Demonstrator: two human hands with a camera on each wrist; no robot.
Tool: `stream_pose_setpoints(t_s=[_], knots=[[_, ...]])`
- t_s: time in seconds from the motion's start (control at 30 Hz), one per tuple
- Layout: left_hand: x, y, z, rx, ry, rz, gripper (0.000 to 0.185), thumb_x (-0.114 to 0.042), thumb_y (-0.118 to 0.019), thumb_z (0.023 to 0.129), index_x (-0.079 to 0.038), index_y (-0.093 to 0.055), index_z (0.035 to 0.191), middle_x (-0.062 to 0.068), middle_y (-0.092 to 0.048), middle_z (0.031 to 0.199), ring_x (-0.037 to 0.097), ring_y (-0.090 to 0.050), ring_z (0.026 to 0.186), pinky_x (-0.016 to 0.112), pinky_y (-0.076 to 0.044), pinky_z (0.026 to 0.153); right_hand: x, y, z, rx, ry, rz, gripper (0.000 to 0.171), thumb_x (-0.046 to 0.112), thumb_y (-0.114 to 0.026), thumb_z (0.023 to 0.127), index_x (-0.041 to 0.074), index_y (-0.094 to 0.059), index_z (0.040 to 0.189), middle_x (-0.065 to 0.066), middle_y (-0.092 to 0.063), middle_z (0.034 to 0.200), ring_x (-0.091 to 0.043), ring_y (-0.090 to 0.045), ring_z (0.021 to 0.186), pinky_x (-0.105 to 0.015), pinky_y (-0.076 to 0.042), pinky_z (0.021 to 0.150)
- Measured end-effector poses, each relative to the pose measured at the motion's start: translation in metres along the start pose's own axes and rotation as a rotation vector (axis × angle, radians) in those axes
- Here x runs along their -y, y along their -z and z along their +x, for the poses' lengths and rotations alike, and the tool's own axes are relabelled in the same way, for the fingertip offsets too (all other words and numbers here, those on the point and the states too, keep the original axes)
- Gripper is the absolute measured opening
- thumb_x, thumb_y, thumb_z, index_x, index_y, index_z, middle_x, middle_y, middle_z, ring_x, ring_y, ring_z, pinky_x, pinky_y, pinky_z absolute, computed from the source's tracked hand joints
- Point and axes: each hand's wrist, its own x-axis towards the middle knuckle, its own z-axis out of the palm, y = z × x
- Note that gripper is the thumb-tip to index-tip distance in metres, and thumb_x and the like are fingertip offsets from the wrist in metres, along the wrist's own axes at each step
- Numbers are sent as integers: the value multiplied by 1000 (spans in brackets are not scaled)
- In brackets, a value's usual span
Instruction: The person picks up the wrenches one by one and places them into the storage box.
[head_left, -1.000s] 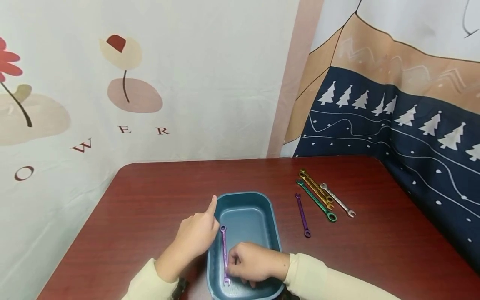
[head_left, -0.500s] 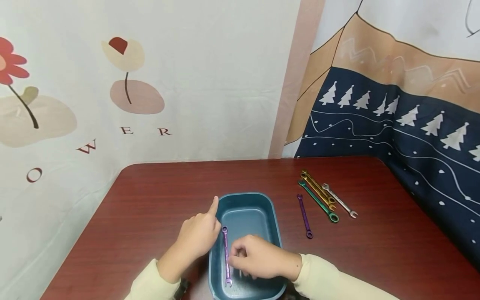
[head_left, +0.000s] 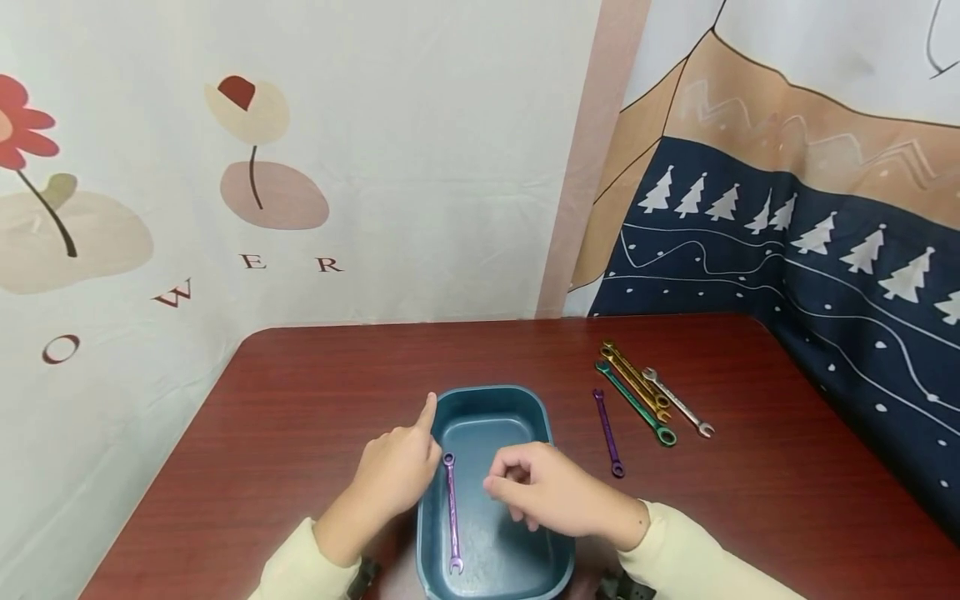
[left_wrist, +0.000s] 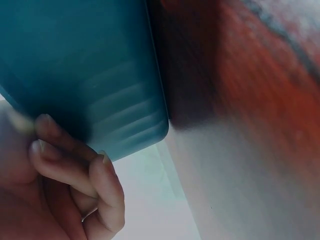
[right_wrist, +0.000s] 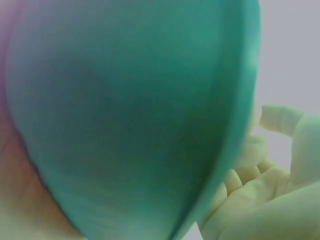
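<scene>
left hand (head_left: 393, 471): steadies teal tray (head_left: 543, 433) at its left rim, index finger straight, other fingers curled against the wall | right hand (head_left: 551, 496): over tray, fingers loosely curled, holding nothing | purple wrench (head_left: 452, 512): flat in tray along left wall | risk: counter (head_left: 300, 400) looks slick; a careless nudge could slide the tray off the near edge.

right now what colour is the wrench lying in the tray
Purple: the wrench lies along the teal tray's left side, clearest in the head view.
</scene>
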Motion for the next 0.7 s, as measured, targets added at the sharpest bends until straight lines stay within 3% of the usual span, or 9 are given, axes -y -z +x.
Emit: stream_pose_setpoints(t_s=[0.2, 0.33, 0.53, 0.7], knots=[[1, 0, 0, -7, -8, 8, 66, -20, -55, 97, -6, -32, 157, -3, -38, 46, 15, -33, 39, 27, -26, 41, -2, 14, -7, -44, -8, 1, 24, 29, -60, 100, 11, -65, 84, -2, -57, 62, -10, -53, 47, -28, -50, 53], [1, 0, 0, -7, -8, 10, 66, -20, -55, 96, -6, -31, 157, -3, -38, 46, 15, -32, 39, 27, -26, 41, -4, 22, -10, -66, -4, 26, 24, 26, -59, 100, 8, -64, 86, -9, -57, 63, -12, -54, 48, -30, -51, 56], [0, 0, 0, -3, -4, 13, 67, -20, -55, 96, -6, -31, 157, -2, -38, 46, 15, -33, 39, 27, -26, 41, -10, 38, -14, -129, -64, 68, 24, 27, -58, 101, 7, -65, 90, -7, -56, 64, -13, -54, 49, -25, -40, 42], [0, 0, 0, -2, -2, 17, 68, -21, -55, 96, -6, -30, 157, -2, -39, 46, 15, -33, 39, 27, -27, 42, -20, 51, -16, -188, -110, 86, 29, 27, -57, 101, 0, -64, 93, -7, -56, 65, -13, -54, 49, -24, -36, 40]])
